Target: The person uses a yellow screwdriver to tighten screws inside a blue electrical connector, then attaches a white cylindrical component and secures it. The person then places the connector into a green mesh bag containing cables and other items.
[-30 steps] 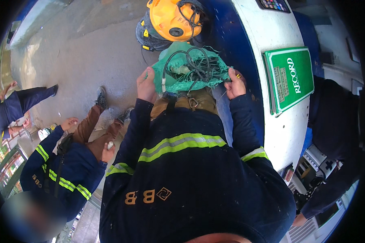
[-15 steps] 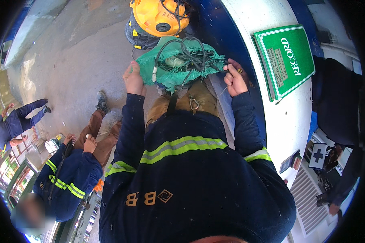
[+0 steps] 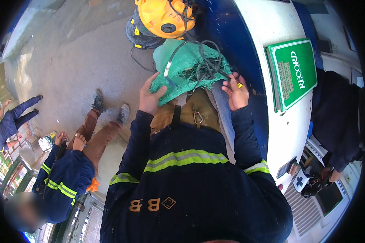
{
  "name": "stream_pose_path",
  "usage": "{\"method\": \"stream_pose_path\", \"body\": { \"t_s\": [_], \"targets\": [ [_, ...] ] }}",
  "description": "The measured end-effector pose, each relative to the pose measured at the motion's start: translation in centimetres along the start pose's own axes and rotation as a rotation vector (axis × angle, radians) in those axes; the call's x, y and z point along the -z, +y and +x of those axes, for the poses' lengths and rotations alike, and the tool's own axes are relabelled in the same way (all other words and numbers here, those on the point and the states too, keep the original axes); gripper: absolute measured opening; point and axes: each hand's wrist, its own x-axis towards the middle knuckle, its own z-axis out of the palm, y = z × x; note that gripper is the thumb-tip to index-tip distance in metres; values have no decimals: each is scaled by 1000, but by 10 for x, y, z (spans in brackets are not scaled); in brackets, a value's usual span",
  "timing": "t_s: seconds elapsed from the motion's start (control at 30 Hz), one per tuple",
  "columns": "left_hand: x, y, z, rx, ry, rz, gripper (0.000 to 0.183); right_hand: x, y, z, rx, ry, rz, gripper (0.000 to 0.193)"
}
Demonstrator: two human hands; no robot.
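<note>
A green woven mesh sack (image 3: 176,77) with frayed edges rests just beyond my lap. Dark cords and loose strands (image 3: 192,73) show at its mouth, and a black cable (image 3: 215,43) with a pale end loops over the top. My left hand (image 3: 151,95) grips the near left edge of the sack between thumb and fingers. On the other side, my right hand (image 3: 237,92) pinches the black cable beside the sack's right rim. A small yellow band (image 3: 240,85) shows at its fingers. The sack's lower contents are hidden.
A yellow hard hat (image 3: 166,18) lies on a dark bag (image 3: 140,34) beyond the sack. To the right, a green record book (image 3: 294,73) rests on a white counter (image 3: 286,133). One person (image 3: 65,174) sits at left; another (image 3: 336,113) is behind the counter.
My left hand has shifted down and inward with the sack's edge. The left flap now covers more of the mouth, hiding a pale lump seen before. My right hand stays at the right rim.
</note>
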Motion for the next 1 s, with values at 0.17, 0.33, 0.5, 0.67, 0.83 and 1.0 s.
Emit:
{"method": "stream_pose_path", "body": {
  "t_s": [0.17,0.33,0.5,0.67,0.83,1.0],
  "targets": [
    [6,-2,0,20,-13,-111,62,-5,21,-19,731,273,-838,22],
    [15,14,3,16,-21,-38,61,-46,13,-41,827,-228,-900,30],
    [21,36,8,40,130,-61,47,-47,35,-21,769,-98,-872,37],
    [25,42,20,-4,279,40,30,-33,40,-16,710,-222,-946,31],
    [31,45,37,-55,308,204,25,-32,35,-13,719,-385,-801,21],
    [42,63,50,1,247,274,25,-46,44,-19,710,-464,-681,22]
  ]
}}
